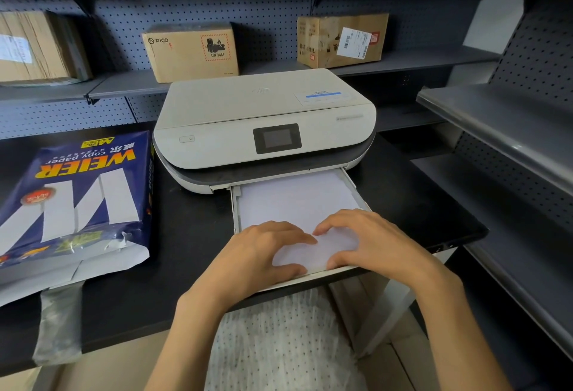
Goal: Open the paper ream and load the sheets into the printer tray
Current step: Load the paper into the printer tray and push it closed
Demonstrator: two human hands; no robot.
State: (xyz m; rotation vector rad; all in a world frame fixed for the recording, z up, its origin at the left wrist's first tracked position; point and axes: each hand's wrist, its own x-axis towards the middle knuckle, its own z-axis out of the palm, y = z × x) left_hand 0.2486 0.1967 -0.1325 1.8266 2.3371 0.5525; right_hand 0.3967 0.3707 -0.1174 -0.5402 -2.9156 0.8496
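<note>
A white printer [263, 124] stands on the black table, its paper tray [236, 204] pulled out toward me. White sheets [294, 198] lie flat in the tray. My left hand [263, 254] and my right hand [372, 241] rest palm-down on the near end of the sheets, fingers spread, thumbs at the front edge. The blue paper ream [74, 198] lies to the left of the printer, its near end torn open with the wrapper flap folded out.
The black table [173, 235] ends just past the tray at its front edge. Cardboard boxes [190, 51] sit on grey pegboard shelves behind the printer. A grey shelf unit [508, 130] juts in close on the right.
</note>
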